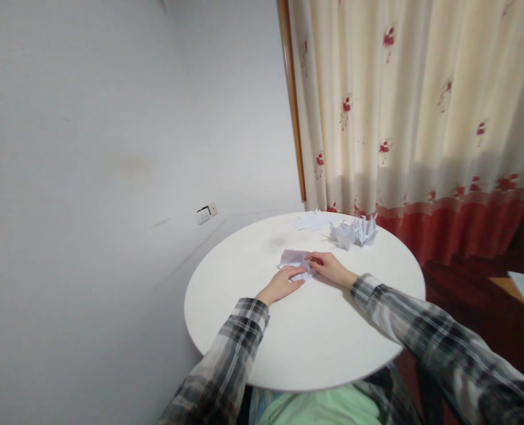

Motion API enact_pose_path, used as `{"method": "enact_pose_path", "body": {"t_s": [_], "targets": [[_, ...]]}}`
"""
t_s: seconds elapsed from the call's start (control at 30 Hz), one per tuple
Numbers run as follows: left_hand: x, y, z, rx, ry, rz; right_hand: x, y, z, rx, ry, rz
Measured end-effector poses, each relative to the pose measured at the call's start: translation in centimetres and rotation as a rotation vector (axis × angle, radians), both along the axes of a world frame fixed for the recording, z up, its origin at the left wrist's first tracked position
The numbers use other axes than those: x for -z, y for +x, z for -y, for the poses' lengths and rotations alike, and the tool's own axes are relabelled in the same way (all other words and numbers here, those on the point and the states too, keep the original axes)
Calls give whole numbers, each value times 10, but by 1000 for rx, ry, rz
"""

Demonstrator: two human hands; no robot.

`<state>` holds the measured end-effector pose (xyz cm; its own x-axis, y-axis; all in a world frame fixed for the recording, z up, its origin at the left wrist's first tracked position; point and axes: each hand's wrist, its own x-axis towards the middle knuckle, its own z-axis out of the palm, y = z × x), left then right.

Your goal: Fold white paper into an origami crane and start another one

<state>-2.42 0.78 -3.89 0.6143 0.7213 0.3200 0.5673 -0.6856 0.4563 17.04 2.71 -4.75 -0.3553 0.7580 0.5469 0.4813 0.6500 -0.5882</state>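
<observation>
A small sheet of white paper (pixel 294 257) lies near the middle of the round white table (pixel 226 295). My left hand (pixel 284 284) rests over its near left part, fingers stretched out and lying flat, pressing the paper to the tabletop. At the paper's right side is my right hand (pixel 326 265), its fingers curled together in a pinch at the paper's edge. The fingertips hide part of the sheet, so its folds there cannot be made out.
Several folded white paper shapes (pixel 354 232) stand at the table's back right. Flat white paper pieces (pixel 313 220) lie beside them at the back edge. A wall with a socket (pixel 203 215) is on the left, a floral curtain (pixel 403 118) behind.
</observation>
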Motion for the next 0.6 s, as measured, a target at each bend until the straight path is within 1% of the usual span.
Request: {"method": "enact_pose_path", "body": {"t_s": [0.6], "targets": [[2, 0, -2, 2, -2, -3, -4, 0, 3, 13, 36, -15]]}}
